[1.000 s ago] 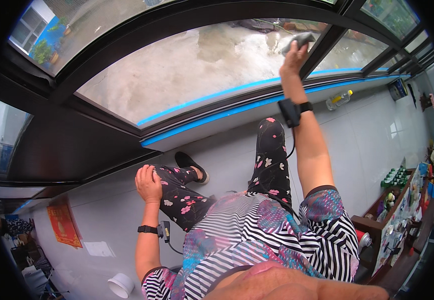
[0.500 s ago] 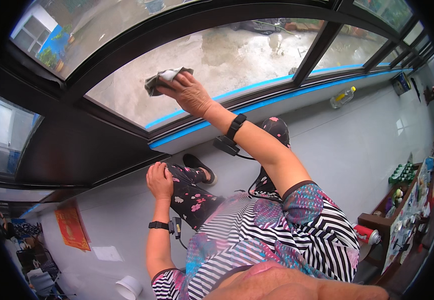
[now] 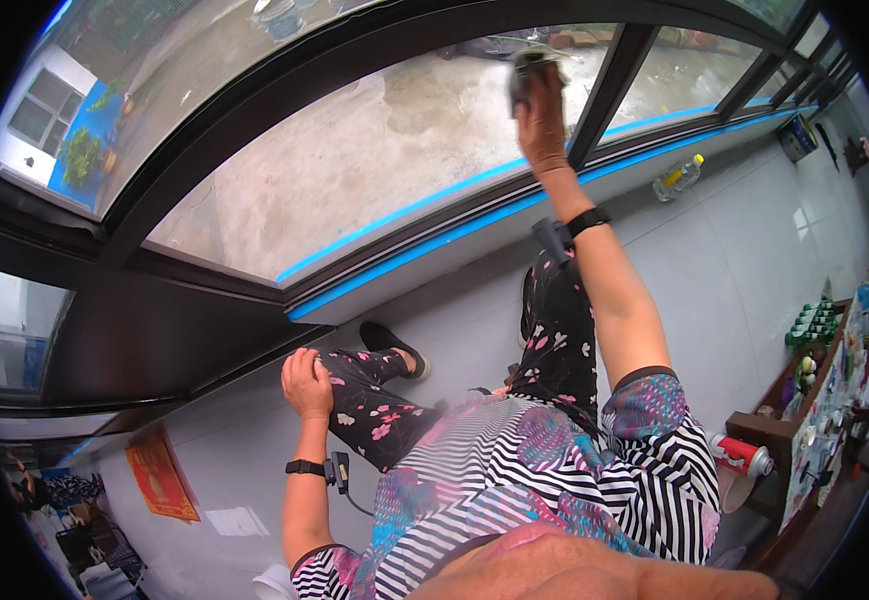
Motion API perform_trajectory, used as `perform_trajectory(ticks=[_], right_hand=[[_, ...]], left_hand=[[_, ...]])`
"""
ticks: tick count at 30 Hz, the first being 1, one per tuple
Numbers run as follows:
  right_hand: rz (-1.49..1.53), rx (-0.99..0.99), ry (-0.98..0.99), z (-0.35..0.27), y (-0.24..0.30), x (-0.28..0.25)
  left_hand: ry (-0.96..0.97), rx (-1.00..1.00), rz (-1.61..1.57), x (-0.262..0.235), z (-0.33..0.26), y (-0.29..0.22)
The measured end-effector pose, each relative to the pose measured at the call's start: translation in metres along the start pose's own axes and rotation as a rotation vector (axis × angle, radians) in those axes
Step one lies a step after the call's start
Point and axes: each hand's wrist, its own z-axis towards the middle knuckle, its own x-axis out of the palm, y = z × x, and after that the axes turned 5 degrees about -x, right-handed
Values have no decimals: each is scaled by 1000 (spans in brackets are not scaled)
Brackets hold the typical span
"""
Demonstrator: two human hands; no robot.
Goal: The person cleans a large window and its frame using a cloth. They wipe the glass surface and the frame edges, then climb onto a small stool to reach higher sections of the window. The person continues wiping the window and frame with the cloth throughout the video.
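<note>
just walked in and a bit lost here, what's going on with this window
A person has a dark, bunched cloth in the right hand, held up at the large window pane, near its right end. The left hand rests on the left knee. A clear bottle with a yellow cap is on the floor below the window, with neither hand on it.

cloth [image 3: 526, 76] | dark, bunched, blurred | over clear window pane [image 3: 374, 140], right part
</note>
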Motion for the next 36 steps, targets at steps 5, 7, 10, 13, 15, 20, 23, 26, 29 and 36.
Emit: perform_trajectory(ticks=[5, 7, 10, 13, 15, 20, 23, 26, 29, 36], right_hand=[[-24, 250, -113, -7, -76, -26], [-13, 287, -116, -19, -86, -21], [21, 296, -203, -14, -79, -4], [49, 294, -250, -14, -59, 14], [69, 271, -241, -19, -43, 32], [72, 134, -135, -31, 32, 87], [165, 148, -63, -37, 84, 118], [214, -33, 228, -39, 136, 135], [167, -178, 317, -58, 159, 151], [122, -117, 300, -59, 140, 140]], left_hand=[[49, 6, 9, -3, 5, -5], [63, 13, 11, -4, 8, -7], [88, 2, -1, -5, 7, -7], [95, 5, -1, -12, 6, -15], [128, -10, 5, -13, 6, -16], [171, -7, 26, -10, 3, -17], [181, -15, 34, -5, 3, -15], [172, -52, 50, -4, -12, -12], [184, -51, 51, 1, -7, -10], [150, -19, 14, 2, -5, -11]])
